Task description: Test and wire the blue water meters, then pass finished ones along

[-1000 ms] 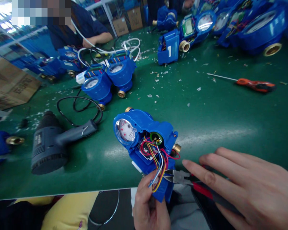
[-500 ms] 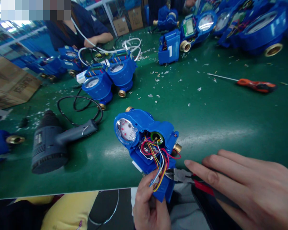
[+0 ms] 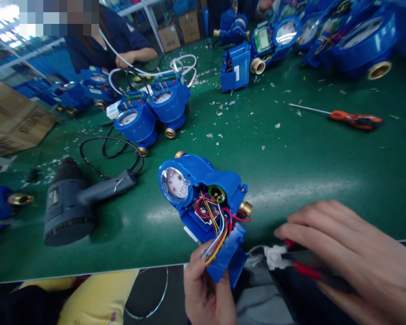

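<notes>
A blue water meter (image 3: 203, 174) lies near the table's front edge, its round dial facing up and its wire compartment exposed. My left hand (image 3: 205, 289) is closed at its lower end, gripping the hanging blue cover (image 3: 225, 257) and pinching the ends of the colored wires (image 3: 219, 237) against it. To the right, my right hand (image 3: 362, 253) is wrapped around red-handled cutting pliers (image 3: 306, 269). Their metal jaws look blurred and sit apart from the wires, just past the table edge.
A grey heat gun (image 3: 69, 203) with a black cord lies on the left. Two blue meters (image 3: 171, 108) stand beyond. An orange screwdriver (image 3: 353, 119) lies at right, more meters (image 3: 345, 47) behind it. Scraps litter the green table (image 3: 291, 167). A co-worker's hand (image 3: 126, 58) rests across it.
My right hand has drawn the pliers back to the right, away from the wires. My left hand keeps hold of the wires and cover, and the wire ends have shifted slightly left.
</notes>
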Demonstrator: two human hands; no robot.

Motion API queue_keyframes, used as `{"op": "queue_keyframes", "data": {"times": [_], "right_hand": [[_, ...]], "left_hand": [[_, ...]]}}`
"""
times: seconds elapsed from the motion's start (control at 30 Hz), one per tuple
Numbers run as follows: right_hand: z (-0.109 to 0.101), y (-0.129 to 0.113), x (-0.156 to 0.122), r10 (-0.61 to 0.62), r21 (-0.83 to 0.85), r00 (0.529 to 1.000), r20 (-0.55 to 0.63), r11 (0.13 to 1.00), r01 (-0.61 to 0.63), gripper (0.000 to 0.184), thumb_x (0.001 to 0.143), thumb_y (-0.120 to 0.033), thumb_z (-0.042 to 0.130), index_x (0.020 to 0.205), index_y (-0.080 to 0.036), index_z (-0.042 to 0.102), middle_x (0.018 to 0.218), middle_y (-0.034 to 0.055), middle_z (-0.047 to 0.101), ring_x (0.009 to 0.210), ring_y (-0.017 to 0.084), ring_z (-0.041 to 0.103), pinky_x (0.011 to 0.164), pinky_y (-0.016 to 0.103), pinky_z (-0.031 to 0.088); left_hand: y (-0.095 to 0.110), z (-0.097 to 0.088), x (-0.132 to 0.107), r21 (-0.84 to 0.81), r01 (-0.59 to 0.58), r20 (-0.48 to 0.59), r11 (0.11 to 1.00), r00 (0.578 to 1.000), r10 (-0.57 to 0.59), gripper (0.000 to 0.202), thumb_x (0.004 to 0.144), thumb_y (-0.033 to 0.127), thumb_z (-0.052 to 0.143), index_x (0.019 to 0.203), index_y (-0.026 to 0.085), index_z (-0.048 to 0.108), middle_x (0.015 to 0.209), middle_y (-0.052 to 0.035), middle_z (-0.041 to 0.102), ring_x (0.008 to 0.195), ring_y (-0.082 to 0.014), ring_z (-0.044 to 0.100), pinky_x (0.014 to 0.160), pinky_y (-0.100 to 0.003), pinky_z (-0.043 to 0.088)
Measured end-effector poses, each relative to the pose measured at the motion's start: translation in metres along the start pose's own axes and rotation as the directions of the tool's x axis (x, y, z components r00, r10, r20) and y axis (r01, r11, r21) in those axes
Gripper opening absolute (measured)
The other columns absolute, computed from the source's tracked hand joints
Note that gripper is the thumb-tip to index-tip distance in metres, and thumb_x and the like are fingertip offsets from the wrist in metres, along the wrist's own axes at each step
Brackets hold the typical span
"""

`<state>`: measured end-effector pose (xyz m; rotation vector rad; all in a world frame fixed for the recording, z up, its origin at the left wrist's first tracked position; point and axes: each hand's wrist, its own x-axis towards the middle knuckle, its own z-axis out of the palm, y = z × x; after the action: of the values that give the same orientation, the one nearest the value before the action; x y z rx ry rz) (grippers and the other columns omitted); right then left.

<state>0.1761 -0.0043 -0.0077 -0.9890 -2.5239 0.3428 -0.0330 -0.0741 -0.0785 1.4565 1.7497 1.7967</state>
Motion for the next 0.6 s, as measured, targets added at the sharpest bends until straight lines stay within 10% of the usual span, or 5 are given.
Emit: {"op": "queue_keyframes", "data": {"times": [0.23,0.6], "right_hand": [[0.014,-0.008,0.043,-0.046,0.428,0.998,-0.049,0.902,0.062,0.020,0.079,-0.001,0.044,0.088,-0.019,0.043,0.082,0.0017,0.052,0.076,0.016,0.043,0.067,0.030,0.034],[0.025,-0.024,0.071,-0.054,0.232,0.996,-0.075,0.970,0.070,0.020,0.076,-0.004,0.060,0.073,-0.018,0.046,0.072,-0.0010,0.050,0.069,0.016,0.039,0.062,0.030,0.024]], "left_hand": [[0.005,-0.016,0.012,-0.060,0.112,0.168,0.992,0.981,-0.101,0.030,0.075,0.003,0.064,0.097,0.024,0.062,0.095,-0.0011,0.073,0.085,-0.0131,0.071,0.076,-0.018,0.056],[0.004,-0.030,0.019,0.001,0.270,0.303,0.963,0.918,-0.257,0.018,0.080,0.014,0.065,0.096,0.023,0.064,0.093,-0.0025,0.071,0.085,-0.0166,0.070,0.081,-0.027,0.054]]}}
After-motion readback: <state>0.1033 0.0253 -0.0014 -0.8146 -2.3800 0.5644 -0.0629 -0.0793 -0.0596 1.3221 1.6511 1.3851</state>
